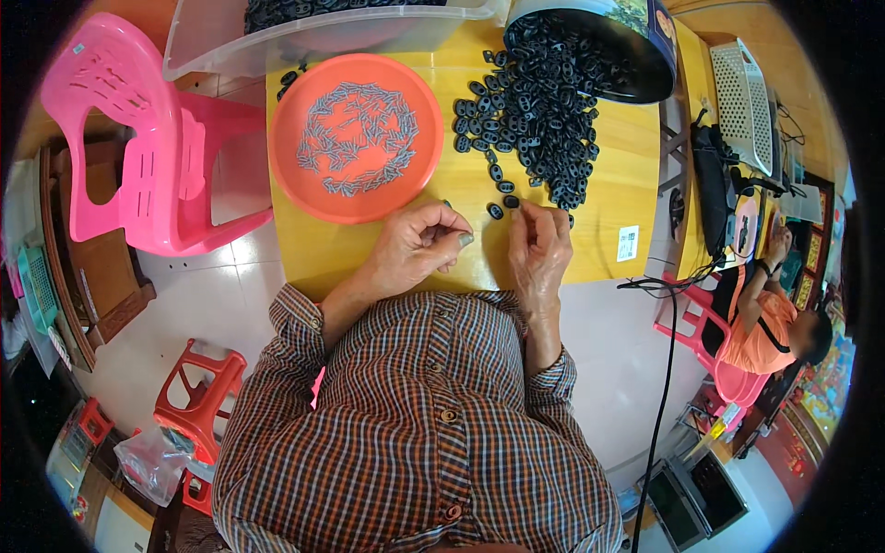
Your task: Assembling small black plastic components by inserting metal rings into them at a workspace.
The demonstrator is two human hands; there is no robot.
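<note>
My left hand is closed in a pinch near the table's front edge. Whatever its fingertips hold is too small to make out. To its right, my right hand has its fingers drawn together at a small black oval piece, touching it. Another loose black piece lies just left of those fingertips. Beyond the right hand spreads a heap of black two-holed oval pieces. A round orange-red plate at the left carries many small grey screw-like pins, beyond my left hand.
A dark round container lies tipped on its side, pieces spilling onto the yellow table. A clear plastic bin stands at the back left. Pink chair left; a black cable hangs at right. Another person sits far right.
</note>
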